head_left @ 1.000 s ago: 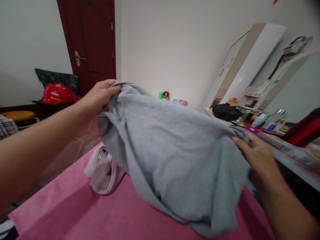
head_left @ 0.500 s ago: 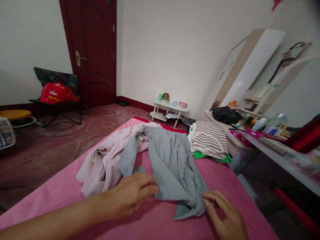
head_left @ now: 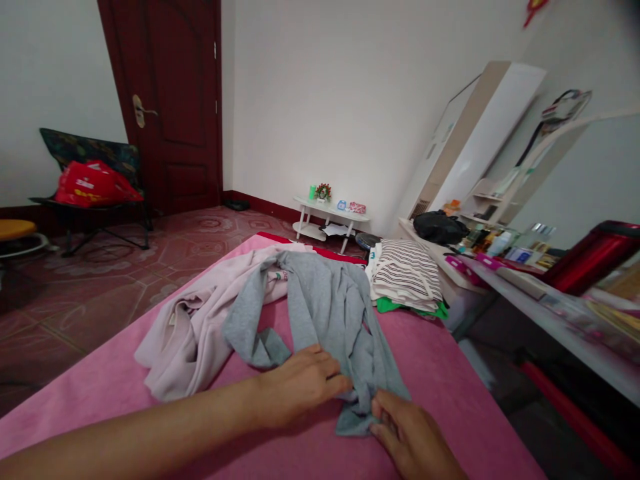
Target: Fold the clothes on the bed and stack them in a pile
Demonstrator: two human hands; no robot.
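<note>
A grey garment [head_left: 325, 313] lies crumpled on the pink bed cover [head_left: 450, 373], partly over a pale pink garment [head_left: 195, 327]. My left hand [head_left: 300, 383] rests on the grey garment's near end, fingers closed down onto the cloth. My right hand [head_left: 410, 437] touches the garment's near hem just to the right, fingers curled and pinching the fabric edge.
A folded stack of striped and green clothes [head_left: 405, 277] sits at the bed's far right. A cluttered desk [head_left: 550, 293] runs along the right. A small white table [head_left: 330, 213], a dark red door [head_left: 170, 100] and a chair with a red bag [head_left: 90, 183] stand beyond.
The grey garment, held up between both hands a second ago, now lies on the bed. Both hands have come down to its near end and closed in together.
</note>
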